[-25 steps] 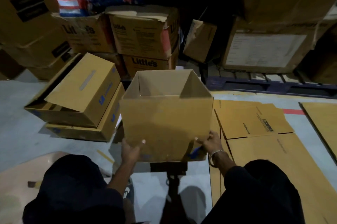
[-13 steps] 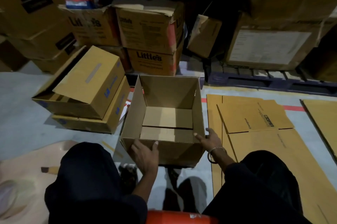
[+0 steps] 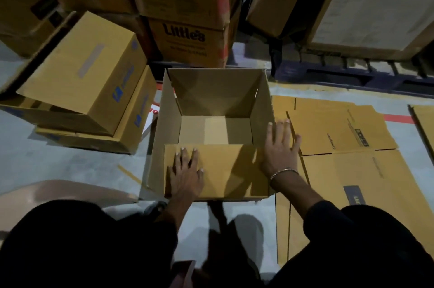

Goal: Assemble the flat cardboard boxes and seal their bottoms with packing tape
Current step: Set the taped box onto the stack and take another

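Note:
An open brown cardboard box [image 3: 216,90] stands on the grey floor in front of my knees, its opening facing up. Its near flap [image 3: 225,170] is folded inward and lies roughly level. My left hand [image 3: 186,171] presses flat on that flap with straight fingers. My right hand [image 3: 279,147] lies with spread fingers on the box's right flap and rim, a bracelet at the wrist. The far and left flaps stand up. No tape is in view.
Flattened cardboard boxes [image 3: 340,130] lie on the floor to the right. Two assembled yellow boxes [image 3: 79,81] are stacked at the left. Printed cartons [image 3: 185,36] and a dark pallet [image 3: 352,76] stand behind. My dark-clothed knees fill the bottom.
The box was tipped with its side toward me, then set upright on the floor. Both hands moved from its lower corners onto the top, and the near flap is folded inward.

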Demonstrator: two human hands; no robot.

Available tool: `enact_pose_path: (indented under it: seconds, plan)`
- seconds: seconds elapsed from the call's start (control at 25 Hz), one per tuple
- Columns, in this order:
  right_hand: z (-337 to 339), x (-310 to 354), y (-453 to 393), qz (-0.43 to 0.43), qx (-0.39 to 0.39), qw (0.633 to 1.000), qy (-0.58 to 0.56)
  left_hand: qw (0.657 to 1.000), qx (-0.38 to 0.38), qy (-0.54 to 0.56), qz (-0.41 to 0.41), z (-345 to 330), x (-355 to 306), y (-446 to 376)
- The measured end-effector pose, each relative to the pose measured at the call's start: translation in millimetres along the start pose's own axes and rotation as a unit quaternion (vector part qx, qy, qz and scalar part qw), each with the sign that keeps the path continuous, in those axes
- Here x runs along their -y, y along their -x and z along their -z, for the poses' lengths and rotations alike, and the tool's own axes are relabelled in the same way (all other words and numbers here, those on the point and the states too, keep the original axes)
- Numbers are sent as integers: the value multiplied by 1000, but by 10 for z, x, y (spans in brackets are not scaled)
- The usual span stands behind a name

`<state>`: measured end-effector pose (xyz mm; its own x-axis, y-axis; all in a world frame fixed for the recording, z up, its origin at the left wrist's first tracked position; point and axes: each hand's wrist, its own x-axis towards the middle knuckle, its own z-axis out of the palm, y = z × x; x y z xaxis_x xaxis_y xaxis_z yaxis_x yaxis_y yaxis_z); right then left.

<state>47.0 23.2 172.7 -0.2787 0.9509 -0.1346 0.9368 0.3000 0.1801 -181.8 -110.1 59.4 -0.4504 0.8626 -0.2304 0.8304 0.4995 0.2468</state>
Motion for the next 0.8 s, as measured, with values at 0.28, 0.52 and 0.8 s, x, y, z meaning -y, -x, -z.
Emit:
enact_pose_path:
  seconds: [0.28, 0.52, 0.8]
  plan:
    - [139, 661, -1749, 140, 21, 990, 3, 997, -57, 49, 1, -698, 731, -336]
    - [84, 611, -2721, 86, -31, 984, -155, 987, -116, 110, -13, -888, 715, -356]
    - [-384, 267, -2045, 197, 84, 969, -122, 996, -54, 61, 37, -808, 661, -400]
